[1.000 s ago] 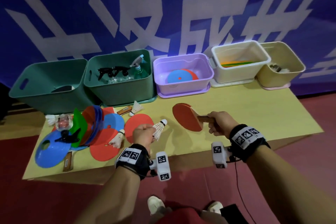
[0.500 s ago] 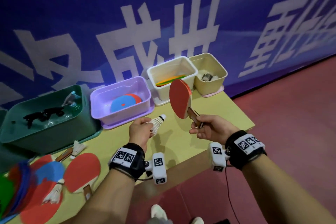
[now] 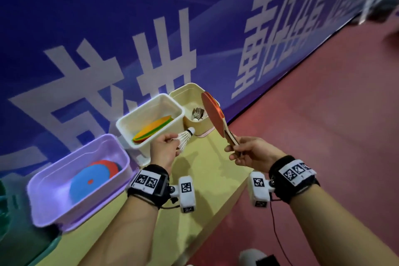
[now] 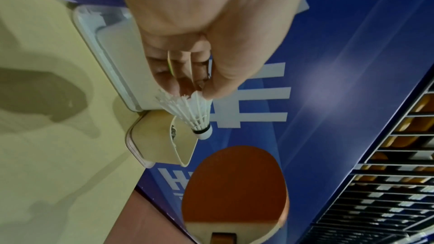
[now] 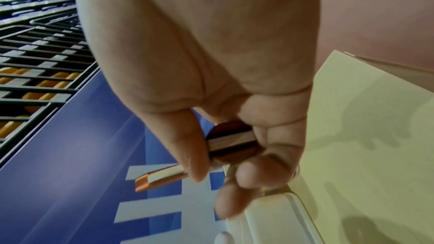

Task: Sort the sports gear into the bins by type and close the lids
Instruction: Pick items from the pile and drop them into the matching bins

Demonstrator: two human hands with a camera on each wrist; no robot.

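Head view: my left hand (image 3: 164, 149) pinches the shuttlecock (image 3: 185, 138) by its feather skirt just short of the beige bin (image 3: 187, 93); right hand (image 3: 250, 153) wraps the paddle (image 3: 212, 114) handle above that bin. Left wrist: fingers (image 4: 218, 84) nip the feather tips — light and crushable, I'd rather take the cork. Right wrist: fingers (image 5: 195, 155) curl round the handle butt; stiff wood, so a firm grip looks safe.

A yellow table (image 3: 207, 170) stands on a reddish-pink floor (image 3: 323, 114), with its far edge close against a blue banner (image 3: 108, 17) printed with large white characters. In the left wrist view a dark metal rack (image 4: 387, 183) rises beyond the banner, its rows showing orange and white patches too blurred to make out. At the bottom of the head view a white shoe (image 3: 251, 255) rests on the floor beside the table's near corner.
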